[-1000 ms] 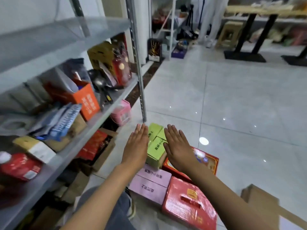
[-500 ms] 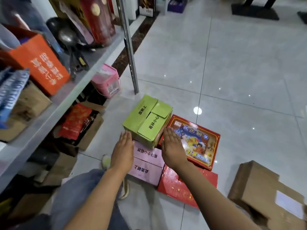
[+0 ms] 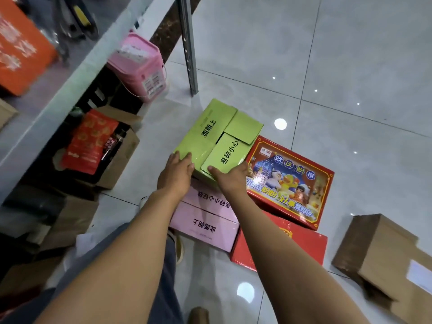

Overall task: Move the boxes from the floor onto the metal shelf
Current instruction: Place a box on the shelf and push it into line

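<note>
Glossy grey floor tiles (image 3: 350,54) fill your head view, with the metal shelf (image 3: 77,73) running along your left and its upright post (image 3: 188,50) standing on the tiles. Take the green box (image 3: 217,141) as your landmark: it sits on the floor just past the post's foot, its top flaps not fully flat. Your left hand (image 3: 176,173) lies against its near left corner, fingers straight and close together on the top edge. Your right hand (image 3: 232,180) grips the near right corner, thumb over the top flap (the other fingers are hidden behind the box side, so you cannot tell how they lie). Touching the green box on its near side is a pink box (image 3: 205,218); to its right lies a red picture box (image 3: 289,181), overlapping a plain red box (image 3: 297,246). Well to the right of these sits a brown carton (image 3: 385,258). Left of the green box, under the shelf, stands a pink bucket (image 3: 140,66).
</note>
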